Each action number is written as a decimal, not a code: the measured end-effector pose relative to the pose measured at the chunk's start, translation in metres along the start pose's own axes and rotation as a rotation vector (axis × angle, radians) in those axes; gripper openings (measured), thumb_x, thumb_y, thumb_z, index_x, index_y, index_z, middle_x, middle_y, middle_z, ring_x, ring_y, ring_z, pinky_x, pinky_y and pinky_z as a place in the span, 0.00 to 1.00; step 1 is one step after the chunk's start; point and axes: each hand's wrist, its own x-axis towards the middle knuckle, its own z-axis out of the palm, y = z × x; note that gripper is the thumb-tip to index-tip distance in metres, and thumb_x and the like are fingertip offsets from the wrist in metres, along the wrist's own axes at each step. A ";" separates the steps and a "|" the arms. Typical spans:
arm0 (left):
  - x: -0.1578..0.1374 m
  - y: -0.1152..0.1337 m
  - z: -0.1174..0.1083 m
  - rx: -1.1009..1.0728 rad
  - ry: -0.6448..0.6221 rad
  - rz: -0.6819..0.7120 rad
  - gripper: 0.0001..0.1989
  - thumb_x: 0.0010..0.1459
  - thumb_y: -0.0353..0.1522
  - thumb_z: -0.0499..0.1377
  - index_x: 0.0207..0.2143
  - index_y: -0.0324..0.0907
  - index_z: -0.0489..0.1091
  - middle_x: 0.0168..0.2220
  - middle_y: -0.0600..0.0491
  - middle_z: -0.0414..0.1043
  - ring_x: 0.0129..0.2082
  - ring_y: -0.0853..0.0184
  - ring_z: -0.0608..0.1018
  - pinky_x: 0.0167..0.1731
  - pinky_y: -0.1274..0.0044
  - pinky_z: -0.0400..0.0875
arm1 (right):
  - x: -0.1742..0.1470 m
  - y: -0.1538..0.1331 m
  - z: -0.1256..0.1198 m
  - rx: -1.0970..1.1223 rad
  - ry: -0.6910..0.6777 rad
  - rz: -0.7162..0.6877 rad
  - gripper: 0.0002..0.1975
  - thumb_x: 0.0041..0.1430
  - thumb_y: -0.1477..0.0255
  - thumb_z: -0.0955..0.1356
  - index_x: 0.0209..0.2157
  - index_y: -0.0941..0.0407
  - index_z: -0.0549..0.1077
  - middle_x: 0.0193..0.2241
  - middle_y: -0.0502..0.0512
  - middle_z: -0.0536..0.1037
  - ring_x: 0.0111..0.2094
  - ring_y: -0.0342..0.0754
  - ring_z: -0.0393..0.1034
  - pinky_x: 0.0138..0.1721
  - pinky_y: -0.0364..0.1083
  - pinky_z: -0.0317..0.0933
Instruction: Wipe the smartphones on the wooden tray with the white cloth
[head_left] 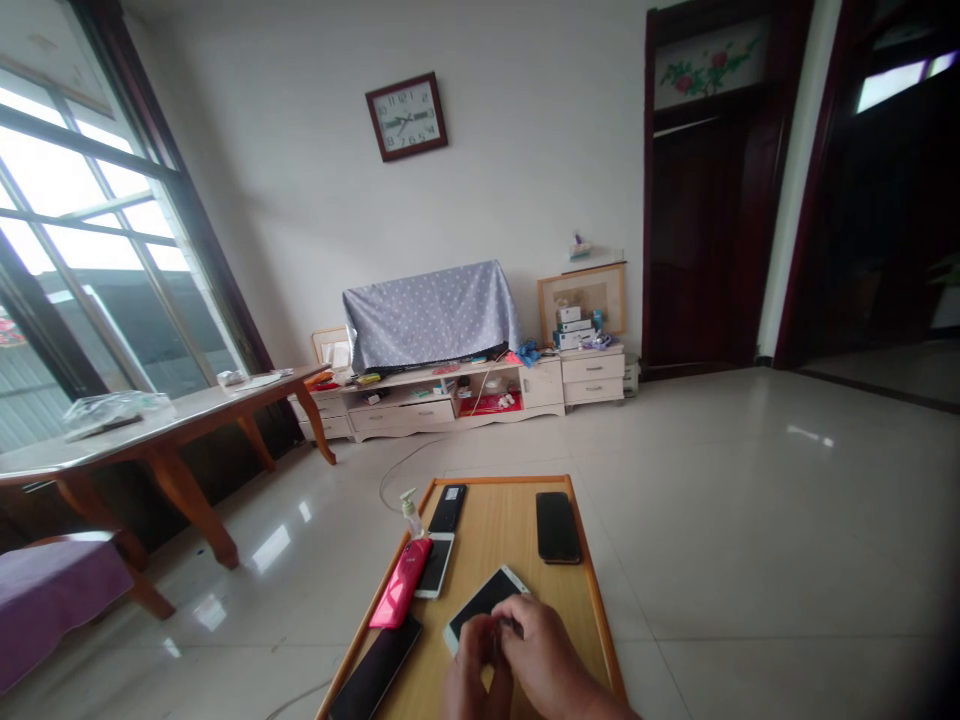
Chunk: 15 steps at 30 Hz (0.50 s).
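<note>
Left hand [474, 662] and right hand [544, 645] meet with curled fingers, what they pinch, if anything, too small to tell; the white phone [484, 598] lies on the tabletop [496, 520] just ahead of them, long axis slanting away to the right, neither hand clearly nearer

From here I get a ctr phone [484, 602] in wht w/ blk screen [478, 606], & a hot-pink phone [403, 585]. I've also got a tan table [495, 520] w/ orange-brn rim [596, 582], grey-blue cloth [431, 315] w/ wht dots & dk red-brn door [705, 240].
</note>
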 end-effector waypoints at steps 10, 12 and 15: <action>0.007 -0.019 -0.054 0.783 -0.143 -0.109 0.39 0.52 0.44 0.60 0.65 0.42 0.60 0.67 0.43 0.59 0.66 0.49 0.62 0.62 0.59 0.58 | 0.000 0.041 -0.008 -0.223 0.081 0.113 0.05 0.57 0.72 0.63 0.29 0.53 0.69 0.26 0.48 0.77 0.29 0.46 0.71 0.30 0.42 0.55; 0.006 -0.019 -0.059 0.794 -0.209 -0.129 0.37 0.55 0.46 0.57 0.64 0.42 0.61 0.67 0.43 0.59 0.67 0.51 0.61 0.63 0.60 0.56 | -0.005 0.047 -0.003 -0.255 0.078 0.099 0.04 0.57 0.72 0.63 0.29 0.52 0.68 0.26 0.47 0.76 0.29 0.45 0.70 0.30 0.42 0.54; 0.003 -0.016 -0.066 0.759 -0.231 -0.099 0.31 0.58 0.45 0.54 0.62 0.44 0.64 0.65 0.45 0.64 0.65 0.54 0.64 0.62 0.63 0.56 | -0.013 0.049 0.004 -0.274 0.088 0.094 0.03 0.57 0.71 0.63 0.30 0.52 0.68 0.27 0.47 0.77 0.30 0.45 0.70 0.30 0.42 0.54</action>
